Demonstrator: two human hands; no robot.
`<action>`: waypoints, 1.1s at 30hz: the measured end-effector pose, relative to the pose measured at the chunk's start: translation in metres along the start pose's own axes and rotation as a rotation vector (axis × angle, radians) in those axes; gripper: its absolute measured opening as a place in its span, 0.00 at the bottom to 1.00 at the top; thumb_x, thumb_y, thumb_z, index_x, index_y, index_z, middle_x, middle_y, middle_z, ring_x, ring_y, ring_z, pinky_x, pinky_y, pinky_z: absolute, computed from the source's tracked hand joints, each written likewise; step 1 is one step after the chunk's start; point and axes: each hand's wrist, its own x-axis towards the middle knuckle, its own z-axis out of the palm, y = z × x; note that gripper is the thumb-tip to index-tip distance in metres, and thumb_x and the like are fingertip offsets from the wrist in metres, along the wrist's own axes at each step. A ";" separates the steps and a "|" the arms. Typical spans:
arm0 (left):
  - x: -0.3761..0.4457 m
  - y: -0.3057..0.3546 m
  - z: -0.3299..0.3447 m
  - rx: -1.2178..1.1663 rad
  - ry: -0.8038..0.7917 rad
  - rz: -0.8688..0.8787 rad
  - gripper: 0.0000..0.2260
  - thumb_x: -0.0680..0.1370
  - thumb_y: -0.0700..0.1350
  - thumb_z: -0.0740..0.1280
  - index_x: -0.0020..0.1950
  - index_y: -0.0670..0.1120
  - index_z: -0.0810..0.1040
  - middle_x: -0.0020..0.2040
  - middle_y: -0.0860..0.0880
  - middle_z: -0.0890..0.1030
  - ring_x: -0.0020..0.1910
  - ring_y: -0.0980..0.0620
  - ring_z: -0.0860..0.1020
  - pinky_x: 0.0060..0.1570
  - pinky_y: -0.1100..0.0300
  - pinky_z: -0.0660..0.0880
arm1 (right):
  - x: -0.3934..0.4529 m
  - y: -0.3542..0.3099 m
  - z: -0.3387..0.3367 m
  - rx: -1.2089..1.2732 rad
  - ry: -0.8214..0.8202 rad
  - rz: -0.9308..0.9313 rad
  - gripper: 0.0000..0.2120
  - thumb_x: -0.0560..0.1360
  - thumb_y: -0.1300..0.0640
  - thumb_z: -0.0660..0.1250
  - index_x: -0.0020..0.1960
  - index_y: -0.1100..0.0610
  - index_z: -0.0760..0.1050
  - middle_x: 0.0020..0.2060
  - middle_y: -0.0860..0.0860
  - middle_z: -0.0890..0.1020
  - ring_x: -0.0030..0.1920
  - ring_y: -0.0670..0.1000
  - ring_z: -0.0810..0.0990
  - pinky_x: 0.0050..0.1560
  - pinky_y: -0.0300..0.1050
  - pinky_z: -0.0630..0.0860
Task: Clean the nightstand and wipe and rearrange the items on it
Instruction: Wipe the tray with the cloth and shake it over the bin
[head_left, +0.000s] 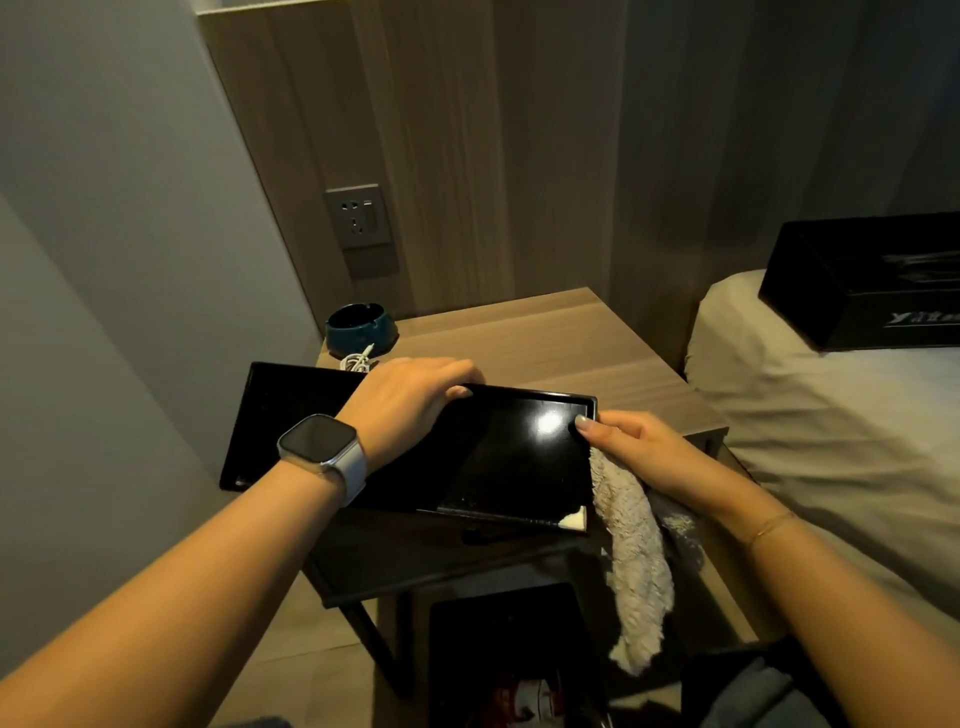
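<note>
Your left hand (410, 397) lies over the far rim of a glossy black tray (519, 457), fingers curled around its edge, while your right hand (628, 447) pinches the tray's right rim with the thumb on its inner face. A fluffy cream cloth (636, 561) is caught under your right hand and hangs down past the near edge of the worktop (561, 343). The tray you hold overlaps a second black tray (291, 426) lying to its left on the worktop. At the worktop's back left corner sits a dark teal ashtray (358, 325), with a coiled white cable (358, 361) just in front of it. A black box (872, 291) rests on the bed (831, 441) to the right
</note>
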 end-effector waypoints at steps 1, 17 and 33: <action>-0.003 0.001 0.001 0.007 -0.017 0.004 0.12 0.80 0.49 0.55 0.58 0.52 0.75 0.55 0.52 0.81 0.53 0.47 0.79 0.48 0.50 0.76 | -0.002 0.005 0.002 -0.003 0.011 0.000 0.22 0.74 0.43 0.64 0.54 0.61 0.79 0.48 0.62 0.83 0.50 0.58 0.82 0.51 0.47 0.75; -0.157 0.096 0.031 -0.744 0.587 -0.929 0.03 0.78 0.43 0.66 0.49 0.49 0.79 0.42 0.54 0.79 0.41 0.55 0.77 0.42 0.62 0.73 | -0.045 0.055 0.075 -0.031 0.124 0.001 0.27 0.74 0.45 0.66 0.51 0.71 0.74 0.48 0.73 0.76 0.47 0.70 0.78 0.52 0.64 0.75; -0.228 0.060 0.081 -0.125 0.174 -0.673 0.18 0.73 0.53 0.71 0.61 0.52 0.72 0.58 0.53 0.71 0.59 0.54 0.67 0.57 0.57 0.64 | -0.054 0.090 0.113 -0.186 0.038 0.098 0.18 0.79 0.55 0.62 0.41 0.70 0.71 0.32 0.59 0.74 0.34 0.51 0.73 0.39 0.43 0.71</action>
